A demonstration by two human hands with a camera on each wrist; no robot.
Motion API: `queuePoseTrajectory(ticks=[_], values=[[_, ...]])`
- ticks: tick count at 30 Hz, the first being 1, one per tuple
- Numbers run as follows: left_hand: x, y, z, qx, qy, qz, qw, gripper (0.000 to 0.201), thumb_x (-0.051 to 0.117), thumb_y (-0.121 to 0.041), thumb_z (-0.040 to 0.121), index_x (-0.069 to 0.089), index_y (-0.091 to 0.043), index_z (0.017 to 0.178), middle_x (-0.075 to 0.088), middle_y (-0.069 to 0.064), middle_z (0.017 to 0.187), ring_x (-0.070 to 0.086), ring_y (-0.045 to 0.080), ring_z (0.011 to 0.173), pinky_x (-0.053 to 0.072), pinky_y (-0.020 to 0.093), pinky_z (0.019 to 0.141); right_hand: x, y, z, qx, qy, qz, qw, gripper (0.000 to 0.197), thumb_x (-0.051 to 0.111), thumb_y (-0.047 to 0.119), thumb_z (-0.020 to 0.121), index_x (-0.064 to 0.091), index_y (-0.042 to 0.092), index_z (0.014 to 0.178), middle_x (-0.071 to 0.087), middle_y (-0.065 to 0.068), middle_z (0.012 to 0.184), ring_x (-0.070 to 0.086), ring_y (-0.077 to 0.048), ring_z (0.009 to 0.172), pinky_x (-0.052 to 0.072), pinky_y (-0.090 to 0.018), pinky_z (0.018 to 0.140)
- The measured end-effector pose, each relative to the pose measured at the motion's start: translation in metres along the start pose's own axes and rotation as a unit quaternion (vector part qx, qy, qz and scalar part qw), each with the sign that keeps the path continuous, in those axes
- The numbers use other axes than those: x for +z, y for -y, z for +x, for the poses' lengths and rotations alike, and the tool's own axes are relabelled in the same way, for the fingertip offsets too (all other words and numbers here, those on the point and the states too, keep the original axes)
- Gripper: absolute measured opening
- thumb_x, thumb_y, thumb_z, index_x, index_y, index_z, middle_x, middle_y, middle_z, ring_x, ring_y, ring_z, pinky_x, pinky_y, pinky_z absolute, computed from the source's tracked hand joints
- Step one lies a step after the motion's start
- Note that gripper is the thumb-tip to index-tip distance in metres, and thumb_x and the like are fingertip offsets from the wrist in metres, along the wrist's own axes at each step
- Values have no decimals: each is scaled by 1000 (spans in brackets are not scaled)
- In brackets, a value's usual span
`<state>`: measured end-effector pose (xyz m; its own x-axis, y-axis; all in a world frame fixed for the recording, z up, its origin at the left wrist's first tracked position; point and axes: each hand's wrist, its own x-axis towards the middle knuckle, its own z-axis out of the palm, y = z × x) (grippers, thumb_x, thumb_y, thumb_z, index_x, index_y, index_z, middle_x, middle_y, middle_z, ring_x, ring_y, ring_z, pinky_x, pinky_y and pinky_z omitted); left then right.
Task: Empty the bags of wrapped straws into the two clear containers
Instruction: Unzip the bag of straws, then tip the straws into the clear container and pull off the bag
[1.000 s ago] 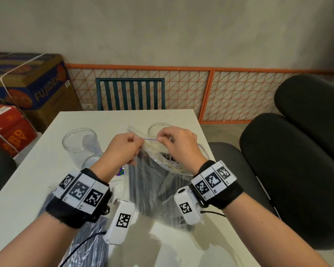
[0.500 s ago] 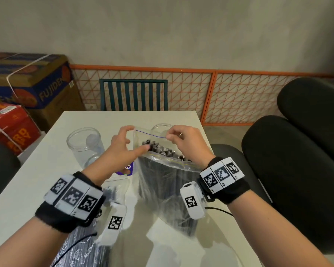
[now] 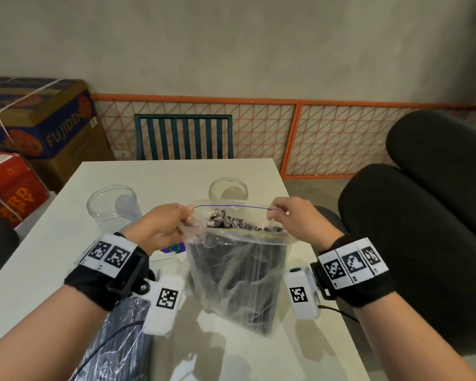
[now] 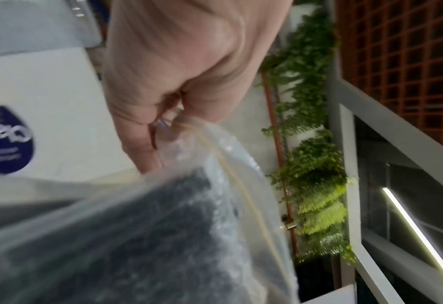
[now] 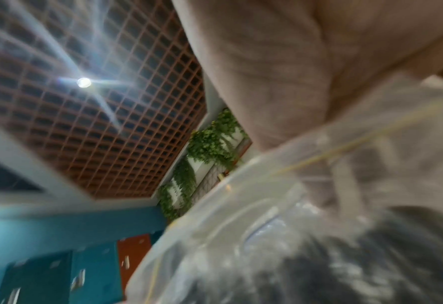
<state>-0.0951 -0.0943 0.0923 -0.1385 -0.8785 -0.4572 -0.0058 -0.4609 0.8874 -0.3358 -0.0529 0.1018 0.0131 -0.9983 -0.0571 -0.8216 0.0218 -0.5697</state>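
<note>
A clear zip bag packed with dark wrapped straws stands upright on the white table, its mouth pulled wide. My left hand pinches the bag's left top corner and my right hand pinches the right one. In the left wrist view my fingers curl round the bag's rim. The right wrist view is blurred, with the bag under my palm. Two empty clear containers stand behind the bag, one at the left and one in the middle. A second bag of straws lies under my left forearm.
A teal slatted chair stands at the table's far end before an orange mesh fence. Cardboard boxes are stacked at the left. Black padded seats crowd the table's right side. A flat bag with a purple label lies by my left hand.
The bag's mouth went from closed to open. My hands moved apart to its two top corners and stretched the opening wide, so the straw ends now show.
</note>
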Motion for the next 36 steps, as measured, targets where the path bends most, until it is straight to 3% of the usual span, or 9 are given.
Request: queuePoseTrajectory(ticks=[2, 5, 10, 15, 20, 26, 29, 32, 36], values=[[-1, 8, 0, -29, 33, -5, 999, 16, 44, -23, 98, 52, -9, 93, 56, 2, 54, 52, 10, 45, 46, 19, 40, 4, -2, -8, -14, 12, 110, 994, 24, 48, 23, 96, 62, 12, 78, 59, 0, 72, 51, -13, 66, 39, -18, 57], [-3, 16, 0, -63, 93, 72, 991, 55, 57, -55, 78, 57, -11, 111, 55, 14, 96, 53, 25, 87, 50, 33, 66, 15, -2, -12, 40, 25, 246, 968, 37, 45, 27, 98, 53, 10, 66, 46, 6, 57, 39, -4, 51, 32, -11, 47], [-2, 24, 0, -57, 12, -23, 998, 27, 55, -27, 92, 68, -10, 76, 54, 7, 74, 54, 14, 49, 48, 22, 39, 31, -1, -3, 208, 69, 495, 841, 28, 54, 35, 93, 66, 11, 87, 66, 1, 68, 61, -11, 59, 50, -28, 63], [-6, 25, -15, -54, -19, 146, 988, 40, 50, -46, 91, 54, -13, 114, 53, 3, 89, 52, 12, 66, 45, 27, 59, 13, 3, -26, 212, 45, 228, 949, 79, 58, 67, 74, 38, 23, 137, 39, 2, 137, 50, -17, 111, 46, -31, 75], [-3, 35, -30, -69, 36, 197, 977, 40, 41, -47, 95, 53, -9, 98, 59, 6, 67, 46, 14, 48, 42, 21, 38, 16, 8, -46, 198, 71, 125, 970, 86, 59, 61, 78, 18, 23, 144, 42, -11, 131, 58, -19, 88, 52, -27, 56], [-9, 43, -29, -79, 79, -149, 982, 19, 35, 0, 97, 52, 7, 94, 58, 21, 109, 71, 25, 75, 59, 40, 68, 36, 5, -49, 151, 61, 460, 873, 65, 49, -19, 82, 31, 11, 136, 60, -11, 97, 65, -24, 74, 53, -34, 75], [-9, 53, -33, -109, 63, -260, 957, 26, 26, 14, 93, 50, 3, 91, 57, 19, 104, 71, 30, 68, 53, 46, 79, 49, -8, -44, 210, 26, 583, 784, 45, 40, -18, 87, 45, 7, 123, 59, -12, 93, 64, -23, 75, 50, -42, 83], [-8, 66, -37, -131, 77, -292, 944, 37, 22, 19, 88, 45, 6, 113, 55, 25, 111, 69, 35, 77, 58, 47, 56, 61, -18, -44, 291, 20, 655, 697, 24, 30, -9, 90, 49, 6, 90, 47, -5, 62, 48, -17, 54, 46, -49, 85], [-9, 82, -43, -154, 74, -267, 948, 28, 26, 13, 66, 42, -6, 80, 42, 9, 72, 51, 25, 74, 58, 46, 51, 68, -17, -44, 289, 21, 675, 678, 28, 27, -4, 81, 51, 8, 89, 37, -1, 48, 38, -15, 36, 39, -31, 63]])
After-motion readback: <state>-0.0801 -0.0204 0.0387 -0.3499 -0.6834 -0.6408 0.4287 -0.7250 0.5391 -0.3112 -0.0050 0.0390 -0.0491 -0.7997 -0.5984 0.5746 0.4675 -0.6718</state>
